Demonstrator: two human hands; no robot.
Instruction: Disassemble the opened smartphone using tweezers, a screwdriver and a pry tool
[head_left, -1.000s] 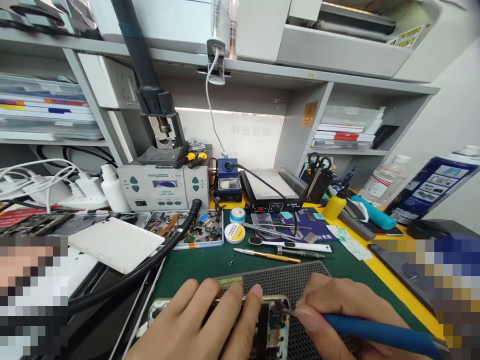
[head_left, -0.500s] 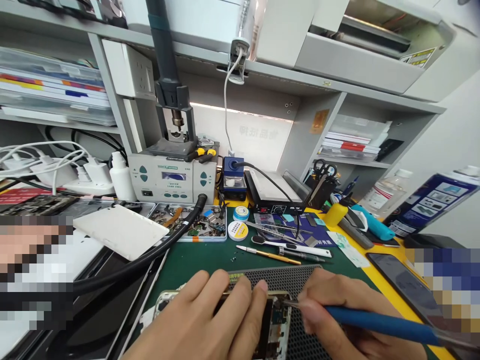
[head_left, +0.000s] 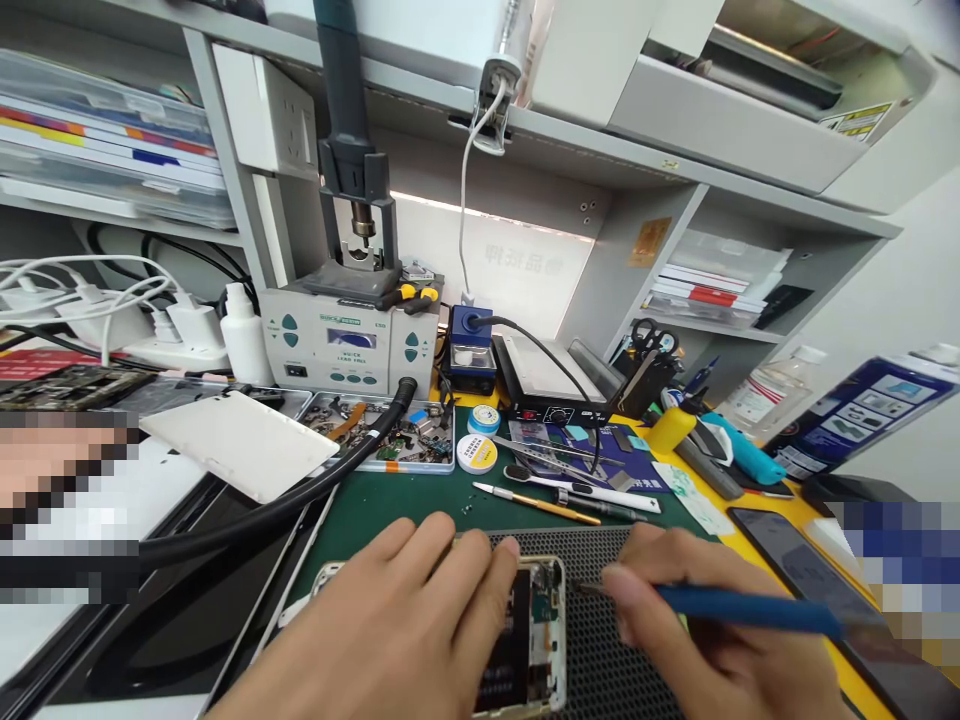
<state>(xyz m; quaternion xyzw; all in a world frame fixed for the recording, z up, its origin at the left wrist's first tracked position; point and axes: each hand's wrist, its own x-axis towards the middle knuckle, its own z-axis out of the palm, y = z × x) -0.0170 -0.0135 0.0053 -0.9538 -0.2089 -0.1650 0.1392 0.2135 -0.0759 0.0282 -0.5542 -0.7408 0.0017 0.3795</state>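
Note:
An opened phone [head_left: 536,630] with its circuit board showing lies on a black perforated mat [head_left: 600,660] at the bottom centre. My left hand [head_left: 397,630] rests flat across the phone's left part, fingertips on its top edge. My right hand [head_left: 705,620] grips a blue-handled tool [head_left: 742,608] like a pen. The tool's metal tip points left and sits just off the phone's right edge.
A green work mat [head_left: 390,500] carries tweezers, a gold-handled blade [head_left: 536,503], solder tins [head_left: 477,452] and a tray of small parts [head_left: 390,445]. Behind stand a hot-air station [head_left: 349,340], a black hose [head_left: 300,495] and a heating plate [head_left: 544,385]. A dark phone [head_left: 795,560] lies at right.
The view has tilted down and the phone shows more fully. The tool's tip has drawn back from the phone's top right corner to just beside its right edge.

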